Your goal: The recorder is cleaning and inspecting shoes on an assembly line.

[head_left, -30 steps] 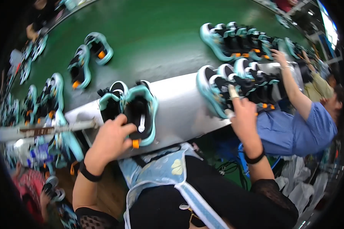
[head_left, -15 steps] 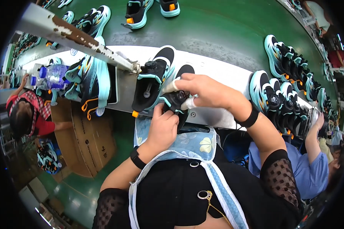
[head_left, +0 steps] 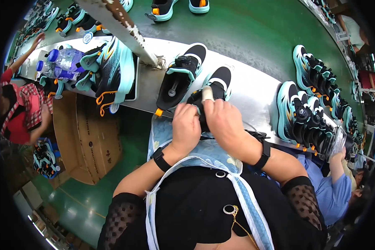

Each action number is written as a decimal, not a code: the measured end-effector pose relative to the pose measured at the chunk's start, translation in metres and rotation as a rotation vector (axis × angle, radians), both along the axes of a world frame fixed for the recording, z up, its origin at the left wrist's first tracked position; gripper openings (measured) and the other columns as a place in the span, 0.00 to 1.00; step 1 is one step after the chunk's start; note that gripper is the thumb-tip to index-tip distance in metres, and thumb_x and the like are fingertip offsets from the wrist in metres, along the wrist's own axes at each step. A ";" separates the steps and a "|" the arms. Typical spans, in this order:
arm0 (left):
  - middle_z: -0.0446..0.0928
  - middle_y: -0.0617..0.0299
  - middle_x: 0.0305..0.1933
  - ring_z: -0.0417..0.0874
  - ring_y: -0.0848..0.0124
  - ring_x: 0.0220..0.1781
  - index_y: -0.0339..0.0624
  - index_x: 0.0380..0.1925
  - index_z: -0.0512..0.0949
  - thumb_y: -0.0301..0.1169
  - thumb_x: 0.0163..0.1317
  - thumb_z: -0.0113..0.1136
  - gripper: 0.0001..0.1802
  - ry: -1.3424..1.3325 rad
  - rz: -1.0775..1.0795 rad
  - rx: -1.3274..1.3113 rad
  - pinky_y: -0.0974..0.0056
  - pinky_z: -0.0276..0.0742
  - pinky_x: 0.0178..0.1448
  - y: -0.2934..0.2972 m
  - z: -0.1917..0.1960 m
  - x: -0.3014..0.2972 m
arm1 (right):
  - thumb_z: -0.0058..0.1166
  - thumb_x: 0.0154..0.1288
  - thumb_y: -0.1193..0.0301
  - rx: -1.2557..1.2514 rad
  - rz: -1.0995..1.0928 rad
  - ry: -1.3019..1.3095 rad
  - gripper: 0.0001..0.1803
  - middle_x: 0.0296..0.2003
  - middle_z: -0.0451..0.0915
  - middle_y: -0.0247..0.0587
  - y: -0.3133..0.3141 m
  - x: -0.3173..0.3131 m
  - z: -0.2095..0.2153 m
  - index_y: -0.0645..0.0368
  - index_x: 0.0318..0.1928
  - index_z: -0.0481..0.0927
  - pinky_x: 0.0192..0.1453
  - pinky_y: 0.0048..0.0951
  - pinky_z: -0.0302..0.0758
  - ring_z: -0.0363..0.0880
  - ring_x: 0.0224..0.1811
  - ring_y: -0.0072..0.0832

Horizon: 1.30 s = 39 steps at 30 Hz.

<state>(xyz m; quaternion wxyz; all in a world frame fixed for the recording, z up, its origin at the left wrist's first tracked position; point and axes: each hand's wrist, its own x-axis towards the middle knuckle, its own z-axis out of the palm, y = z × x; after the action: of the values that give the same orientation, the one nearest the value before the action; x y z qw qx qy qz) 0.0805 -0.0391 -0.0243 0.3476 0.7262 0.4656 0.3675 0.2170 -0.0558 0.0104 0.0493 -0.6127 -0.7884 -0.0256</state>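
Note:
In front of me a black sneaker (head_left: pixel 221 77) with a white band and a pale turquoise sole lies on the white bench, toe pointing away. Its near end is between my hands. My left hand (head_left: pixel 185 130), fingers curled, grips the left side of its collar. My right hand (head_left: pixel 226 126) closes on the collar from the right, a pale finger cover on one raised fingertip. The fingers hide most of the shoe's opening. Just left of it, untouched, stands a matching sneaker (head_left: pixel 173 87) with a black lacing dial and an orange heel loop.
A chipped metal post (head_left: pixel 131 31) rises from the bench (head_left: pixel 254 91) at left. Beyond it are tilted sneakers (head_left: pixel 114 68) and plastic bottles (head_left: pixel 68 60). Sneakers in rows (head_left: pixel 286 110) stand at right. A cardboard box (head_left: pixel 89 146) is lower left. People sit on both sides.
My right hand has come down and nearer my left, both now at the sneaker's collar. The view has shifted slightly. At left, the person in red has moved an arm.

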 end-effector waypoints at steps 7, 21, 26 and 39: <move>0.76 0.51 0.33 0.79 0.55 0.38 0.36 0.29 0.76 0.14 0.52 0.49 0.09 -0.030 0.105 0.112 0.58 0.75 0.45 0.035 0.056 -0.055 | 0.61 0.57 0.73 -0.494 0.136 0.427 0.32 0.35 0.80 0.45 0.056 0.070 0.075 0.47 0.65 0.72 0.40 0.41 0.76 0.80 0.35 0.46; 0.76 0.44 0.40 0.78 0.45 0.43 0.32 0.42 0.77 0.22 0.58 0.51 0.12 0.074 0.341 -0.102 0.49 0.73 0.49 0.079 -0.001 -0.031 | 0.55 0.55 0.72 0.084 0.135 -0.075 0.14 0.29 0.72 0.40 0.072 -0.038 -0.003 0.60 0.44 0.74 0.29 0.30 0.75 0.78 0.30 0.32; 0.76 0.44 0.37 0.78 0.46 0.39 0.34 0.41 0.75 0.25 0.54 0.58 0.13 0.268 0.025 -0.410 0.50 0.74 0.45 0.052 0.011 -0.059 | 0.58 0.61 0.76 -0.594 0.205 0.567 0.31 0.34 0.76 0.48 0.065 0.018 0.095 0.54 0.66 0.70 0.40 0.40 0.76 0.79 0.36 0.42; 0.78 0.58 0.40 0.81 0.59 0.44 0.39 0.35 0.82 0.32 0.61 0.61 0.08 0.357 -0.791 -0.049 0.59 0.75 0.48 0.093 0.059 -0.016 | 0.61 0.62 0.61 -0.236 -0.008 0.404 0.15 0.26 0.78 0.44 -0.010 0.056 0.043 0.56 0.43 0.75 0.32 0.44 0.76 0.80 0.30 0.46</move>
<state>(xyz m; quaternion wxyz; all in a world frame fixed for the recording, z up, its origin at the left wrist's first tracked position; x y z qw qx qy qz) 0.0646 0.0542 0.0345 0.3931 0.8923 0.2127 0.0635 0.2727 -0.0654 0.0532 0.1341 -0.6100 -0.7576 0.1895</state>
